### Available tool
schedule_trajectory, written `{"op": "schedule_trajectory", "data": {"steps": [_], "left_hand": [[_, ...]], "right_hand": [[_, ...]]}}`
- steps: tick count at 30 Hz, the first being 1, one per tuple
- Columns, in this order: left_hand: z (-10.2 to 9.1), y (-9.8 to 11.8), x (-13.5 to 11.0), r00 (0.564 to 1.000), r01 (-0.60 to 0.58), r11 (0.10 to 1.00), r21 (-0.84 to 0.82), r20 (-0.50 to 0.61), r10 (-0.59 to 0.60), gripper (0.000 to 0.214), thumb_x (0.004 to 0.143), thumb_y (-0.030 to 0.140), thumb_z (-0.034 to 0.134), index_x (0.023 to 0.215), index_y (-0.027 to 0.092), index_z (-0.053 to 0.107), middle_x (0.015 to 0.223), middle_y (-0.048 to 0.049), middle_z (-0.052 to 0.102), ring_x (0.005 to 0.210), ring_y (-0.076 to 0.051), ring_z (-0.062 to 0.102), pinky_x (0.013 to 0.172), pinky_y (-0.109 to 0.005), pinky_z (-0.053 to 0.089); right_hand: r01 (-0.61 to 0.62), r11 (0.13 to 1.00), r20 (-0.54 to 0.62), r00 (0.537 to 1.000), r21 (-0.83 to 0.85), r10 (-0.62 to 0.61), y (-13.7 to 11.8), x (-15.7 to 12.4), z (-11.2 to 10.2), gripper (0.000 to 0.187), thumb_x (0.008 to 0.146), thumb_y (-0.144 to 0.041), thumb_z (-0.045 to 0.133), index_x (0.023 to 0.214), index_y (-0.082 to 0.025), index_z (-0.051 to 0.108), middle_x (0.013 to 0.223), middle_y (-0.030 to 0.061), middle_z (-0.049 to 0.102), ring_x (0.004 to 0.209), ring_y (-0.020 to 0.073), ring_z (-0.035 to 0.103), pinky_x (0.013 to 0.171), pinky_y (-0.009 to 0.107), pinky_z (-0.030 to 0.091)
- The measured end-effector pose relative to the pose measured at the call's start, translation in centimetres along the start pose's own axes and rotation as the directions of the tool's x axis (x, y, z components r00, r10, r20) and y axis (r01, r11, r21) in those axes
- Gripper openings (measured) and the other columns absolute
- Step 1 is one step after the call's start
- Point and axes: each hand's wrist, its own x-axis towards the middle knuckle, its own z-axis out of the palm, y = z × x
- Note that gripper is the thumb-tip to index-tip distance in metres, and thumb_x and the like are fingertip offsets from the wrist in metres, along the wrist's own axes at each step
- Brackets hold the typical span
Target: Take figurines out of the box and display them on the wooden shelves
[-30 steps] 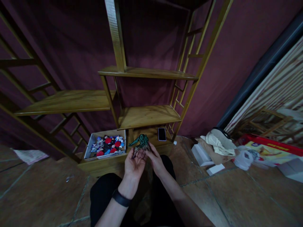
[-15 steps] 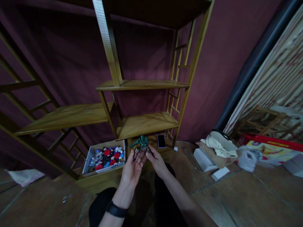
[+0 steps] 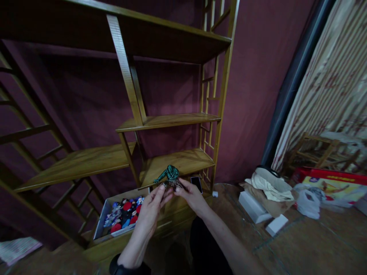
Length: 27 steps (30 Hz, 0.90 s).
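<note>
A small dark-green figurine (image 3: 169, 175) is pinched at its base between both my hands, in front of the lowest right shelf board (image 3: 183, 162) of a wooden shelf unit. My left hand (image 3: 150, 210) grips it from the left with fingers curled up. From the right, my right hand (image 3: 191, 194) holds it with fingertips closed on the base. A black band sits on my left wrist.
A white box of small colourful figures (image 3: 122, 214) sits on the unit's bottom board. A phone (image 3: 196, 183) lies just behind my right hand. Several more bare shelves rise above. On the floor at right lie white boxes (image 3: 254, 206), cloth, a bag and a red box.
My head has tilted up, showing more of the upper shelves. Both hands have lifted the figurine from near the bottom board to the level of the lowest right shelf.
</note>
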Motion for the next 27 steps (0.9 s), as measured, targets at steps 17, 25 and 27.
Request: {"op": "schedule_trajectory", "data": {"steps": [17,25,27], "left_hand": [[6.0,6.2,1.9,0.945,-0.327,0.896,0.301,0.124,0.303,0.044,0.054,0.016,0.078,0.096,0.012,0.068,0.072,-0.0038,0.070,0.057,-0.012,0.063,0.059,-0.021,0.053],[9.2,9.1,4.3,0.914,-0.388,0.901,0.194,0.207,0.349,0.040,0.059,0.011,0.075,0.098,0.008,0.065,0.077,-0.0095,0.070,0.067,-0.017,0.067,0.064,-0.024,0.055],[9.6,9.7,5.0,0.924,-0.338,0.932,0.130,0.232,0.303,0.033,0.063,0.008,0.071,0.095,0.007,0.064,0.078,-0.0106,0.070,0.068,-0.017,0.067,0.063,-0.025,0.055]], "right_hand": [[0.215,0.963,-0.115,0.965,-0.165,-0.235,-5.8,5.6,-2.4,0.044,0.066,-0.031,0.068,0.108,-0.019,0.063,0.095,0.0030,0.069,0.092,0.0222,0.062,0.086,0.038,0.049],[0.307,0.948,-0.125,0.940,-0.085,-0.316,-10.3,7.0,-3.6,0.047,0.068,-0.032,0.067,0.112,-0.019,0.056,0.107,0.0061,0.064,0.099,0.0196,0.060,0.091,0.035,0.046],[0.323,0.934,-0.130,0.930,-0.153,-0.343,-11.4,7.1,-4.0,0.043,0.070,-0.032,0.066,0.110,-0.020,0.056,0.104,0.0054,0.065,0.096,0.0187,0.061,0.088,0.034,0.047]]}}
